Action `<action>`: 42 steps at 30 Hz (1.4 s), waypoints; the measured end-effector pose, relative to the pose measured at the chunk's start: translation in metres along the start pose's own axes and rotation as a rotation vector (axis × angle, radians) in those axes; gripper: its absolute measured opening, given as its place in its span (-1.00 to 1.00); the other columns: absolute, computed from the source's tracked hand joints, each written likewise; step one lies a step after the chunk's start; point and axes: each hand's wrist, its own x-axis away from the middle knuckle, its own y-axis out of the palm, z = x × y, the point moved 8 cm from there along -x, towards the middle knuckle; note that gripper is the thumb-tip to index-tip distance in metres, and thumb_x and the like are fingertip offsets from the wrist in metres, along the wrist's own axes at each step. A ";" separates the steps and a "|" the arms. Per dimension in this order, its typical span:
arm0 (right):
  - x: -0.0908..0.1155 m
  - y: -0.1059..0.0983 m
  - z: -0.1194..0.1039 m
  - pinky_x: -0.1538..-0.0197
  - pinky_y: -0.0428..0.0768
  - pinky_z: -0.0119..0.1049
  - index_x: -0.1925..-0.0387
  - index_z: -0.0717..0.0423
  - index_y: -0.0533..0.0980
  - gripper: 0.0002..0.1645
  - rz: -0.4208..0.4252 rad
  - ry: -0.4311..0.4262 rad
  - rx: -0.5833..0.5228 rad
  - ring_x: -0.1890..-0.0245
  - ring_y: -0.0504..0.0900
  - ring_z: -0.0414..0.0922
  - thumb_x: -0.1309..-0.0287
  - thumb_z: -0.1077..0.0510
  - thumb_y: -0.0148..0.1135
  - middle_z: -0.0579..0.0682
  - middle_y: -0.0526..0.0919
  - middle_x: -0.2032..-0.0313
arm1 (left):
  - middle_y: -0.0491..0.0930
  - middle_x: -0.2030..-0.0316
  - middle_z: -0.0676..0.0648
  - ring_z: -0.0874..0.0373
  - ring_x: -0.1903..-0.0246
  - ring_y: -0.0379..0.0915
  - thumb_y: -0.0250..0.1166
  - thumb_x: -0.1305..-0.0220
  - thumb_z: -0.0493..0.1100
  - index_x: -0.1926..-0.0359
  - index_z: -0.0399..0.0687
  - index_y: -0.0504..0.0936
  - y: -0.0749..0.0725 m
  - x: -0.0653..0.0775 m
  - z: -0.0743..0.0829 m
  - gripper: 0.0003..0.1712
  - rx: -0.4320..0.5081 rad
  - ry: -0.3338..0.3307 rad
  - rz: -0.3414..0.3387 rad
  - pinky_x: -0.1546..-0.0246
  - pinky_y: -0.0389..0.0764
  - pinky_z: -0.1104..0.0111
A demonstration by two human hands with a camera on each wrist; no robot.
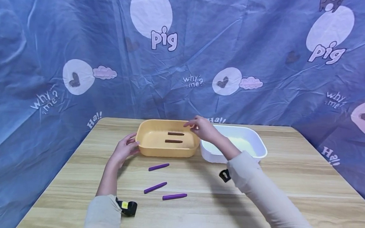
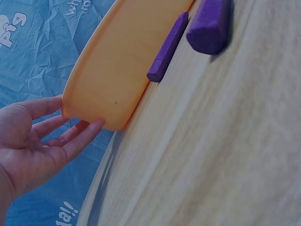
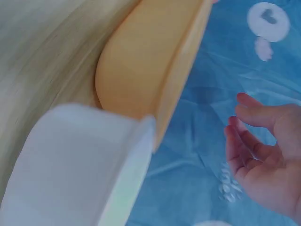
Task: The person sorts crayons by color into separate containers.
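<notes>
My left hand (image 1: 124, 150) touches the left end of an orange-yellow plastic container (image 1: 166, 152). In the left wrist view the fingertips (image 2: 96, 123) rest against its end wall and rim. My right hand (image 1: 203, 128) is raised above the container's right end. In the right wrist view that hand (image 3: 268, 155) is loosely bent and holds nothing, apart from both containers. Two brown crayons (image 1: 175, 133) lie side by side on the container's floor. Three purple crayons (image 1: 158, 167) lie on the wooden table in front of it.
A white container (image 1: 215, 155) stands right beside the orange-yellow one, partly behind my right forearm. The wooden table (image 1: 81, 188) reaches back to a blue printed cloth (image 1: 197, 51) hanging behind and at the sides. Black wrist cameras (image 1: 129, 208) sit at both sleeves.
</notes>
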 end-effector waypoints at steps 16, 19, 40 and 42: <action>0.123 -0.055 0.021 0.43 0.56 -0.36 0.21 0.21 0.62 -0.67 0.089 0.082 -0.017 0.43 0.57 -0.12 0.06 0.51 0.24 0.09 0.57 0.37 | 0.12 -0.22 -0.48 -0.24 -0.09 0.26 -0.02 -0.34 -0.37 -0.36 -0.35 -0.03 0.001 0.001 0.002 -0.37 -0.001 -0.001 -0.005 -0.03 0.44 0.14; 0.140 -0.057 0.023 0.44 0.57 -0.37 0.21 0.21 0.62 -0.65 0.102 0.089 -0.015 0.44 0.58 -0.15 0.08 0.52 0.25 0.06 0.58 0.39 | 0.12 -0.22 -0.47 -0.25 -0.10 0.25 -0.02 -0.34 -0.37 -0.36 -0.35 -0.03 0.001 0.001 0.001 -0.36 -0.003 -0.004 -0.006 -0.03 0.45 0.14; 0.222 -0.050 0.062 0.40 0.55 -0.37 0.18 0.32 0.58 -0.73 -0.016 0.293 -0.136 0.44 0.51 -0.28 0.00 0.37 0.27 -0.10 0.58 0.42 | 0.13 -0.21 -0.47 -0.25 -0.10 0.24 -0.01 -0.34 -0.35 -0.37 -0.33 -0.02 0.002 -0.001 -0.001 -0.36 -0.007 -0.013 0.003 -0.04 0.43 0.11; 0.226 -0.047 0.067 0.41 0.55 -0.36 0.19 0.33 0.57 -0.73 -0.029 0.304 -0.146 0.45 0.51 -0.27 0.01 0.38 0.27 -0.11 0.58 0.44 | 0.14 -0.21 -0.47 -0.25 -0.09 0.26 -0.01 -0.34 -0.36 -0.37 -0.34 -0.03 0.001 0.000 0.000 -0.36 -0.013 -0.007 0.002 -0.04 0.43 0.11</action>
